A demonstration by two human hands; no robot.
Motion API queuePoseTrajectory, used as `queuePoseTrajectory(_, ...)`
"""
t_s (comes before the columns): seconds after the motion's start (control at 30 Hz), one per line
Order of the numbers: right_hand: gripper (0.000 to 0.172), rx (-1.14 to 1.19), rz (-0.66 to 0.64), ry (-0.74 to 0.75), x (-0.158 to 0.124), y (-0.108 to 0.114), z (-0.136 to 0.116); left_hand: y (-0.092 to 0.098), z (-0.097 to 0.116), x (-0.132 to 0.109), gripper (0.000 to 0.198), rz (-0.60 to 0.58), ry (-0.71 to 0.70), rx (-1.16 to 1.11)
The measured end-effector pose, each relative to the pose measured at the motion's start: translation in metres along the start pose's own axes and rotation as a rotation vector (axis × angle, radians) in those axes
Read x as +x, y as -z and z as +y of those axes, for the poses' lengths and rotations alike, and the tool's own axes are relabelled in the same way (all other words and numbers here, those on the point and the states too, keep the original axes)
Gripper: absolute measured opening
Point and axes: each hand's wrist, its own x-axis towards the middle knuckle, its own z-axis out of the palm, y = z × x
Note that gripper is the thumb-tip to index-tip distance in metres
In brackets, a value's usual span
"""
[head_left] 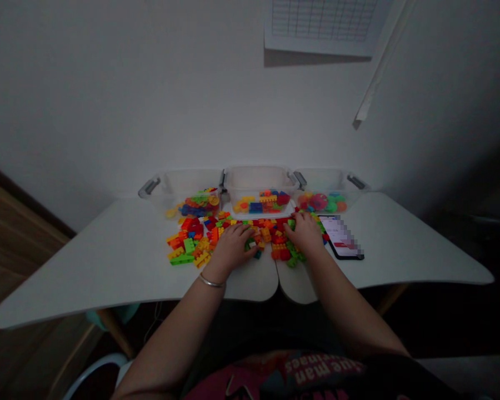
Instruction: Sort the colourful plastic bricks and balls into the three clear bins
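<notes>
A pile of toy building bricks (189, 244) in red, orange, yellow, green and blue lies in front of me on the white table. My left hand (234, 248) rests over its middle, fingers spread and thumb apart, close to a small dark green and white piece (251, 243). At the pile's right side is my right hand (307, 233), fingers apart and reaching among the bricks. A green brick (291, 224) shows beside its thumb and index finger. Neither hand visibly lifts anything, though parts of the fingertips are hidden.
Behind the pile stand a left clear bin (179, 180), a middle clear bin (258, 176) and a right clear bin (323, 176), each with colourful pieces. A phone (340, 236) lies right of my hand. The white table (129, 266) has a notch at its front edge.
</notes>
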Motion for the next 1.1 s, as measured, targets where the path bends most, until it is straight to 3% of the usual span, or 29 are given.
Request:
queuePoseTrajectory(0.1, 0.038, 0.036, -0.044, 0.01, -0.002, -0.009, -0.003, 0.0, 0.0, 0.0, 0.044, -0.003, 0.0, -0.003)
queuePoseTrajectory(0.33, 0.025, 0.14, 0.026, 0.043, -0.001, -0.017, -0.003, -0.001, 0.0, -0.001, 0.042, 0.009, 0.0, 0.0)
queuePoseTrajectory(0.57, 0.02, 0.237, 0.044, 0.209, 0.007, -0.017, -0.004, -0.001, 0.0, -0.001, 0.044, 0.0, 0.0, 0.008)
queuePoseTrajectory(0.9, 0.021, 0.307, 0.073, 0.42, 0.017, -0.016, -0.036, -0.001, 0.0, -0.002, 0.043, 0.011, -0.004, 0.019)
queuePoseTrajectory(1.1, 0.02, 0.394, 0.006, 0.412, 0.018, -0.024, -0.046, -0.001, -0.001, -0.002, 0.044, 0.01, -0.023, 0.014)
